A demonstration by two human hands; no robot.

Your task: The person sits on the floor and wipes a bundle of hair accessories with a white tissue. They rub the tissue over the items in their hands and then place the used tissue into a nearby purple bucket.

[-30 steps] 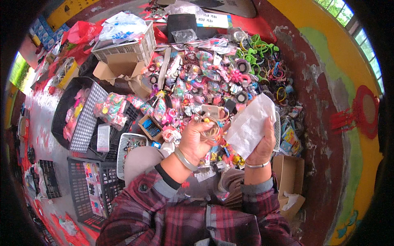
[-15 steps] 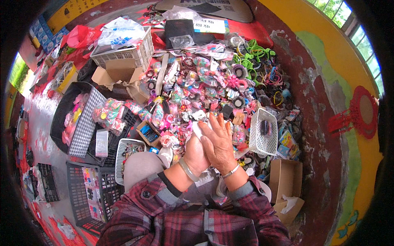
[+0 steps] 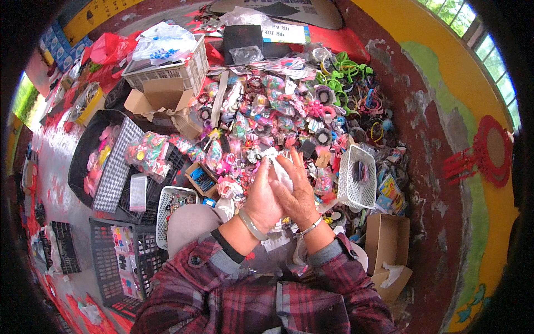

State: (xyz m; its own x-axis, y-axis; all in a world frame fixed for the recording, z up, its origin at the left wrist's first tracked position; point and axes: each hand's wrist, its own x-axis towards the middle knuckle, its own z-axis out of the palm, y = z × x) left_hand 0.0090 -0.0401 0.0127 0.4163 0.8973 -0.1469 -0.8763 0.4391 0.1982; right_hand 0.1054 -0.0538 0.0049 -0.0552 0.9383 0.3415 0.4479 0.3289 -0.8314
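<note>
My left hand [image 3: 261, 201] and my right hand [image 3: 301, 198] meet in front of me, above a heap of small hair accessories [image 3: 261, 119]. Pressed between the two palms is a crumpled white tissue [image 3: 282, 171], its upper part showing between the fingers. The left fingers lie close together and point away from me. On the right hand the fingers are a little spread, and the thumb side lies against the left palm. Most of the tissue's lower part is hidden by the hands.
A white plastic basket [image 3: 357, 188] stands to the right, near an open cardboard box [image 3: 384, 239]. On the left are a small box of blue items [image 3: 201, 179], another white basket [image 3: 162, 222], a black crate [image 3: 114, 267] and a houndstooth-patterned bin [image 3: 118, 161]. Green headbands [image 3: 346, 71] lie at the far right.
My hands have shifted slightly, and the right fingers have moved apart from the left ones. More of the white tissue now shows between them.
</note>
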